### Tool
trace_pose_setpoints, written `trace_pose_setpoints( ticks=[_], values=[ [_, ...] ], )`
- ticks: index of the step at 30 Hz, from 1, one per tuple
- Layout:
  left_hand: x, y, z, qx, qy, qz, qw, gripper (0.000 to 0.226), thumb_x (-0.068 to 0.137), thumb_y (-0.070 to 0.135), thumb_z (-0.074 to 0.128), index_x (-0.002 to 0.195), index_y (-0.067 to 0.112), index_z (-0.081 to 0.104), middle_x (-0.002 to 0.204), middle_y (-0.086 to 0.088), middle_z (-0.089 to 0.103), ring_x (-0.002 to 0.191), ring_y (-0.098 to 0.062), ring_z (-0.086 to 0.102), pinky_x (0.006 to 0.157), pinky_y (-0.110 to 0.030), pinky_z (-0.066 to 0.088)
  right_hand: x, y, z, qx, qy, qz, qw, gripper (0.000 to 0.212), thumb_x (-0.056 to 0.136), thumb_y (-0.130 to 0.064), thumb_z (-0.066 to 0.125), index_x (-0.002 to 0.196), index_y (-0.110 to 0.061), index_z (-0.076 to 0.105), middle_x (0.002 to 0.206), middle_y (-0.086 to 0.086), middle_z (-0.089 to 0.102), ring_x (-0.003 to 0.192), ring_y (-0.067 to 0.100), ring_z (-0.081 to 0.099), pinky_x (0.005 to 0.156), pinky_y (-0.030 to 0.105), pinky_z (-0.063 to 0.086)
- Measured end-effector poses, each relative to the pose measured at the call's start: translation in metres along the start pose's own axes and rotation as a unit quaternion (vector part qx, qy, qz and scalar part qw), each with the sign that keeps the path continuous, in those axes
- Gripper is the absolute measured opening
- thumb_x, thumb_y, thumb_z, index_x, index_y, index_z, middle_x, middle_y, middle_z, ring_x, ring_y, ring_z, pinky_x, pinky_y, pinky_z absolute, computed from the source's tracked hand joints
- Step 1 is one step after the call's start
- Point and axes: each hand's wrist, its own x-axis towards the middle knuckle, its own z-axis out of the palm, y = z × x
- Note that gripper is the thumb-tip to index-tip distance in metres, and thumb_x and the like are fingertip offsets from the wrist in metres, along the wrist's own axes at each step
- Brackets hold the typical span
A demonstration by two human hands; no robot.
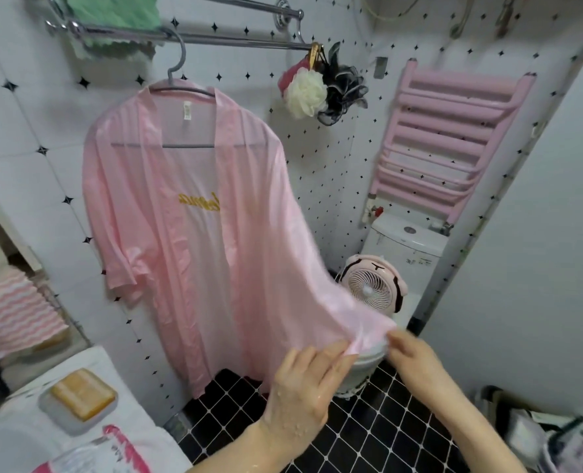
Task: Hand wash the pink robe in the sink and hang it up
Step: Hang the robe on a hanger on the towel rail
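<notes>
The pink robe [187,213] hangs on a grey hanger [177,80] hooked over the chrome towel rail [215,39] against the tiled wall. Gold lettering shows through its back. Its right sleeve is pulled out toward me at the lower right. My left hand [303,380], wet with droplets, pinches the sleeve's hem from the left. My right hand [416,356] pinches the same hem from the right, so the cuff is stretched between them. The sink is out of view.
A green towel [112,11] lies on the rail's upper shelf. Bath puffs [320,87] hang from the rail's right end. A pink radiator [447,141], toilet tank [406,244] and small fan [372,285] stand right. A soap dish [78,401] sits lower left.
</notes>
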Motion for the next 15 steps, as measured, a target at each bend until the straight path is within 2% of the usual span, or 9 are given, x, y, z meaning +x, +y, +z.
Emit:
trace_pose_setpoints(
  ticks=[1,4,5,7,8,10,11,13,15],
  values=[
    [-0.001,0.002,0.001,0.002,-0.005,0.008,1.0,0.032,0.087,-0.001,0.05,0.115,0.011,0.057,0.119,0.002,0.053,0.072,-0.013,0.044,0.064,-0.024,0.03,-0.001,0.004,-0.002,-0.022,0.058,0.005,0.998,0.043,0.091,0.002,0.048,0.113,-0.032,0.062,0.124,-0.01,0.061,0.125,0.018,0.051,0.102,0.021,0.038],
    [0.002,0.004,0.002,-0.002,-0.007,0.011,1.0,0.029,0.095,0.003,0.04,0.115,0.012,0.058,0.116,0.001,0.054,0.069,-0.013,0.044,0.06,-0.026,0.033,-0.007,0.003,0.001,0.017,-0.152,0.005,0.988,0.034,0.09,-0.005,0.052,0.116,-0.022,0.064,0.127,-0.002,0.063,0.122,0.011,0.054,0.107,0.029,0.038],
    [0.003,0.005,0.001,-0.006,-0.007,0.008,1.0,0.031,0.098,0.005,0.034,0.114,0.011,0.06,0.116,0.0,0.054,0.07,-0.013,0.045,0.059,-0.025,0.034,-0.007,0.008,0.002,0.009,-0.13,-0.004,0.991,0.036,0.091,-0.001,0.051,0.118,-0.022,0.063,0.132,-0.003,0.059,0.124,0.011,0.052,0.11,0.03,0.036],
    [0.004,0.008,0.002,-0.007,-0.009,0.008,1.0,0.038,0.098,0.005,0.029,0.113,0.01,0.065,0.116,0.0,0.054,0.072,-0.012,0.044,0.063,-0.023,0.032,-0.003,0.014,-0.003,-0.018,0.032,0.011,0.999,0.046,0.091,0.006,0.048,0.125,-0.023,0.059,0.139,-0.013,0.047,0.132,0.013,0.044,0.113,0.028,0.028],
    [0.004,0.009,0.003,-0.008,-0.011,0.011,1.0,0.037,0.098,0.005,0.031,0.114,0.01,0.064,0.116,0.0,0.054,0.072,-0.012,0.044,0.065,-0.023,0.03,-0.004,0.014,-0.005,-0.001,0.012,0.003,1.0,0.047,0.091,0.005,0.048,0.127,-0.023,0.058,0.14,-0.014,0.045,0.134,0.014,0.042,0.112,0.027,0.029],
    [0.003,0.01,0.006,-0.013,-0.006,0.016,1.0,0.03,0.098,0.008,0.038,0.119,0.012,0.059,0.117,0.0,0.054,0.071,-0.013,0.045,0.064,-0.025,0.03,-0.006,0.005,-0.006,0.081,-0.147,0.003,0.986,0.044,0.091,0.001,0.052,0.123,-0.026,0.063,0.136,-0.006,0.055,0.13,0.016,0.048,0.108,0.028,0.035],
    [0.003,0.01,0.007,-0.019,-0.004,0.018,1.0,0.028,0.095,0.009,0.045,0.12,0.012,0.058,0.116,0.001,0.055,0.07,-0.014,0.045,0.063,-0.025,0.031,-0.007,0.004,-0.006,0.096,-0.137,0.005,0.986,0.048,0.089,0.002,0.052,0.118,-0.033,0.065,0.135,-0.006,0.056,0.13,0.015,0.048,0.108,0.027,0.035],
    [0.003,0.01,0.01,-0.019,-0.001,0.02,1.0,0.035,0.086,0.004,0.056,0.12,0.013,0.058,0.115,0.001,0.055,0.069,-0.014,0.044,0.062,-0.025,0.03,-0.005,0.01,-0.014,0.059,-0.002,0.004,0.998,0.06,0.087,0.005,0.051,0.109,-0.05,0.06,0.138,-0.011,0.052,0.134,0.015,0.043,0.11,0.026,0.031],
    [0.004,0.011,0.011,-0.018,-0.006,0.02,1.0,0.036,0.085,0.001,0.051,0.118,0.012,0.06,0.116,0.001,0.054,0.069,-0.014,0.044,0.061,-0.026,0.03,-0.006,0.006,-0.019,0.105,-0.117,0.0,0.988,0.045,0.086,-0.007,0.059,0.118,-0.039,0.063,0.136,-0.006,0.056,0.131,0.017,0.047,0.109,0.027,0.035]
  ],
)
